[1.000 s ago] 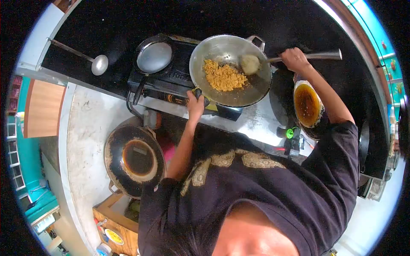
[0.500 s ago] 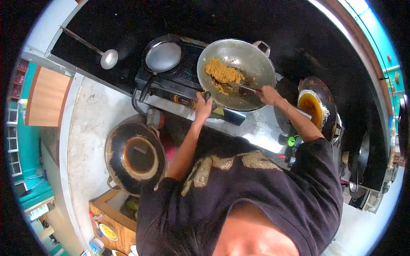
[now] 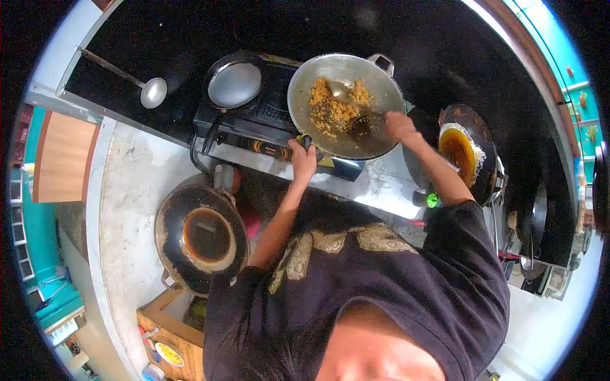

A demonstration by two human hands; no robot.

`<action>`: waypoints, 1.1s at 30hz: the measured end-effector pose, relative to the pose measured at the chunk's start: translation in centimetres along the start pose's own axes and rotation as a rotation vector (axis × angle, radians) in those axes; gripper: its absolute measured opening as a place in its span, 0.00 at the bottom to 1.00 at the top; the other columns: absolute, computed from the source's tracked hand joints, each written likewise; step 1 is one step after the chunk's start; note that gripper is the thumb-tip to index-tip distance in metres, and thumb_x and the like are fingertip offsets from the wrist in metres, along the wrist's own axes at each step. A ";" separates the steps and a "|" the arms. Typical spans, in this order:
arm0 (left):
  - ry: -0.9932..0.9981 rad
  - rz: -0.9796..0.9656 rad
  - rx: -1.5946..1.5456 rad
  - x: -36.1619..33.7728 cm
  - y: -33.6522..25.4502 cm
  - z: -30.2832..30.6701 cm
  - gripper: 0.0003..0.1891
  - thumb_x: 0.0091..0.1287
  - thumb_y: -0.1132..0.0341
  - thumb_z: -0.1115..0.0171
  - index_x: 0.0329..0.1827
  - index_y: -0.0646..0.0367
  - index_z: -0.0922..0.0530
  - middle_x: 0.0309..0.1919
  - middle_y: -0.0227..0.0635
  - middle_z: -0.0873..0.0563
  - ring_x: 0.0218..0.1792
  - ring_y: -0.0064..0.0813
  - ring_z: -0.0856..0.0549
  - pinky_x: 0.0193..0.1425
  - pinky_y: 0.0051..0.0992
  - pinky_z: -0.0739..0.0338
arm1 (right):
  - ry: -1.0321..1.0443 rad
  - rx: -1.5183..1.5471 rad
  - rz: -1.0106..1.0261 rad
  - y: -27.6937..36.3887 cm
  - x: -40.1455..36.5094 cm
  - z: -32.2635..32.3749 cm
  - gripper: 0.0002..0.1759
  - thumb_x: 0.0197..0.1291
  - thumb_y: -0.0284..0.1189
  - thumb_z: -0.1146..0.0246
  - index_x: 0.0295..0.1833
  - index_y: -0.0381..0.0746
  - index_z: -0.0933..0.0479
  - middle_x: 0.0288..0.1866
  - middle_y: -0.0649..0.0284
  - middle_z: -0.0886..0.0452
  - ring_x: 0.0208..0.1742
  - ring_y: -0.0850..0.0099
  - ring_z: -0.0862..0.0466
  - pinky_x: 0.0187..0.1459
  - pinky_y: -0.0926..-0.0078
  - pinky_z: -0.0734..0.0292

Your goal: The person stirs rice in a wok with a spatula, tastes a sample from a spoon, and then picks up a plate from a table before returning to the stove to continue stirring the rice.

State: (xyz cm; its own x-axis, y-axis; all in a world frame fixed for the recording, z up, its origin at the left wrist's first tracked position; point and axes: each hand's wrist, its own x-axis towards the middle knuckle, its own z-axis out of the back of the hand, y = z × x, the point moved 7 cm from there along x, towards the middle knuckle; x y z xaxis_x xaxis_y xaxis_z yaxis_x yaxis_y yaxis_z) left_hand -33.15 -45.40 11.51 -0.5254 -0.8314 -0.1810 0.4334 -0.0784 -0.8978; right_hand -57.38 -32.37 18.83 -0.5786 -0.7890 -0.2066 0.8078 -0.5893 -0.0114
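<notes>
A large metal wok point(image 3: 386, 101) sits on the stove, with crumbly orange-brown food point(image 3: 337, 111) in it. My right hand point(image 3: 400, 127) is closed around the handle of a ladle point(image 3: 341, 92), whose rounded head is among the food; its shaft is partly blurred. At the wok's near left edge, my left hand point(image 3: 304, 159) grips the wok's dark handle point(image 3: 307, 141). A small black frying pan point(image 3: 235, 84) stands on the stove to the left of the wok.
Another ladle point(image 3: 153, 93) lies on the black counter at left. A dark wok of brown liquid point(image 3: 206, 235) stands lower left. On the right is a pan point(image 3: 483, 130) holding amber liquid with a white crust. A green-capped item point(image 3: 432, 200) is near my right arm.
The ladle head has moved up and across the wok, and the food has gone from one heap to loose, spread clumps. My left hand has stayed at the handle.
</notes>
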 end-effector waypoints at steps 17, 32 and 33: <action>-0.011 -0.010 -0.186 -0.1 1.2 -1.0 0.30 0.57 0.65 0.52 0.57 0.76 0.53 0.52 0.64 0.36 0.52 0.56 0.34 0.55 0.39 0.41 | 0.032 -0.382 0.307 2.1 -7.5 -0.5 0.06 0.46 0.26 0.46 0.25 0.40 0.24 0.26 0.59 0.21 0.27 0.64 0.19 0.25 0.68 0.23; -0.056 -0.013 -0.106 -0.5 1.6 -1.9 0.31 0.57 0.63 0.52 0.55 0.78 0.52 0.52 0.67 0.38 0.55 0.57 0.37 0.59 0.36 0.44 | 0.152 -0.394 0.295 0.6 -7.2 -0.7 0.06 0.45 0.27 0.46 0.27 0.39 0.23 0.27 0.58 0.20 0.30 0.62 0.19 0.28 0.64 0.23; -0.058 -0.012 -0.120 -0.6 1.5 -1.9 0.31 0.57 0.63 0.51 0.55 0.77 0.52 0.51 0.67 0.37 0.54 0.57 0.35 0.58 0.37 0.43 | 0.112 -0.378 0.281 -0.3 -5.8 -1.5 0.06 0.45 0.26 0.46 0.27 0.39 0.23 0.27 0.58 0.20 0.30 0.61 0.19 0.28 0.63 0.23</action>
State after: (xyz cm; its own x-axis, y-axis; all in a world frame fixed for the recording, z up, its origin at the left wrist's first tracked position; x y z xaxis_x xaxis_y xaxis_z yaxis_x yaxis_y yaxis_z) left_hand -33.53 -43.98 9.52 -0.4856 -0.8613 -0.1494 0.3342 -0.0250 -0.9422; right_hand -54.11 -27.40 18.60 -0.3334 -0.8729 -0.3562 0.9275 -0.2357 -0.2902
